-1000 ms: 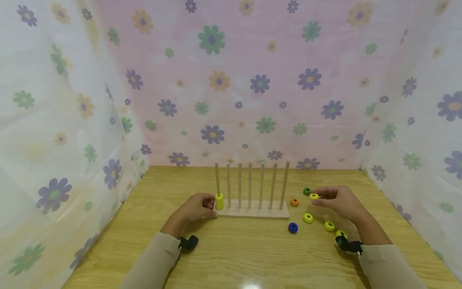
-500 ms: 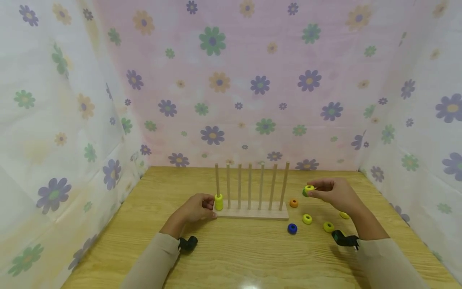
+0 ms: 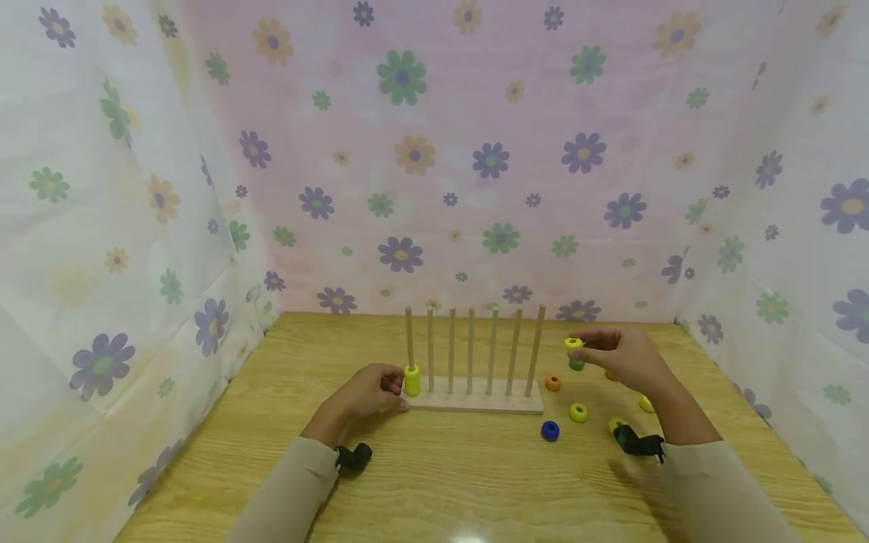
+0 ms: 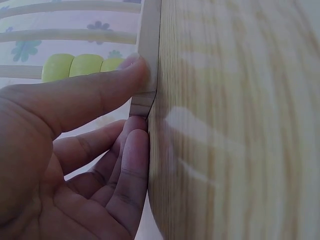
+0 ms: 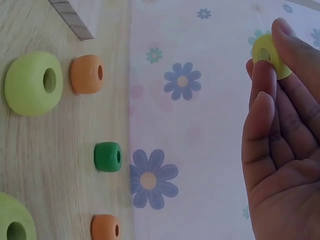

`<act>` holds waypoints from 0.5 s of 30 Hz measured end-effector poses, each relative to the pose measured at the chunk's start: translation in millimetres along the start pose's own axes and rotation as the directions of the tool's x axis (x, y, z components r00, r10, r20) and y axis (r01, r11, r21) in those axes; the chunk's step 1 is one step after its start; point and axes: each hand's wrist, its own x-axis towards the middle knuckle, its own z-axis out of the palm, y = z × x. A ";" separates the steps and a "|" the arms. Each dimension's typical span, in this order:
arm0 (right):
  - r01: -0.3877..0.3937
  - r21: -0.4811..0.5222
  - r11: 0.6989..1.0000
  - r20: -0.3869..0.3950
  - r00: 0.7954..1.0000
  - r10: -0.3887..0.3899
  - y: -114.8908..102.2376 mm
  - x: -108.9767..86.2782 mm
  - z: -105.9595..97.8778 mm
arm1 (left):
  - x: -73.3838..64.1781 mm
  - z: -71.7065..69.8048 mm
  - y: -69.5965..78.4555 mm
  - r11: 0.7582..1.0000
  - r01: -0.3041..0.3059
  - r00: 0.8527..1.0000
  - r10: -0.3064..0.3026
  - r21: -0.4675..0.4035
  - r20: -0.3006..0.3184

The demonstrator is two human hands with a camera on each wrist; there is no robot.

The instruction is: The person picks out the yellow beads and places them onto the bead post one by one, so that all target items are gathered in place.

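Observation:
A wooden stand (image 3: 475,402) with a row of upright pegs stands on the table, several yellow beads (image 3: 412,381) stacked on its leftmost peg. My left hand (image 3: 361,392) grips the stand's left end; in the left wrist view the thumb (image 4: 107,90) lies on the front of the base and the fingers curl at its end. Raised above the table to the right, my right hand (image 3: 627,362) pinches a yellow bead (image 3: 573,344) between thumb and fingers. The bead's hole shows in the right wrist view. Behind it in the head view, a green bead (image 3: 576,365) is partly covered.
Loose beads lie right of the stand: an orange bead (image 3: 553,384), a blue bead (image 3: 551,431), a yellow bead (image 3: 578,412) and others near the right wrist. Another orange bead (image 5: 106,227) shows in the right wrist view. Flowered cloth (image 3: 448,151) encloses the table.
My right hand has lifted the yellow bead and carried it slightly left and up, uncovering beads beneath the arm. My left hand stays at the stand's end.

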 end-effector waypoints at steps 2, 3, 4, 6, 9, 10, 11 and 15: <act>0.019 -0.016 1.000 -0.015 1.000 -0.019 -2.5 0.5 -0.7 | 0.1 -0.3 0.5 1.000 -0.001 1.000 0.001 0.005 0.004; 0.028 -0.020 0.999 -0.022 0.999 -0.028 -3.7 0.8 -1.2 | 0.1 -0.2 0.8 1.000 0.001 1.000 -0.001 0.007 0.005; 0.036 -0.025 0.999 -0.027 0.999 -0.036 -5.2 0.9 -1.6 | -0.1 -0.2 1.1 1.000 0.001 1.000 -0.001 0.007 0.005; 0.048 -0.032 0.998 -0.038 0.998 -0.050 -8.4 1.0 -2.1 | 0.0 0.1 1.1 1.000 0.002 1.000 -0.002 0.009 0.006; 0.066 -0.032 0.997 -0.051 0.996 -0.068 -13.0 1.2 -1.8 | 0.3 0.8 1.0 1.000 0.005 1.000 -0.005 0.010 0.012; 0.068 -0.031 0.997 -0.055 0.996 -0.070 -14.8 1.3 -1.6 | 0.4 0.9 0.7 1.000 0.004 1.000 -0.004 0.010 0.013; 0.070 -0.031 0.997 -0.059 0.996 -0.072 -16.5 1.6 -1.3 | 0.6 1.0 0.2 1.000 0.001 1.000 -0.001 0.016 0.014; 0.082 -0.016 0.996 -0.066 0.994 -0.083 -23.3 3.4 0.3 | 1.5 0.7 -1.3 1.000 0.004 1.000 -0.004 0.030 0.005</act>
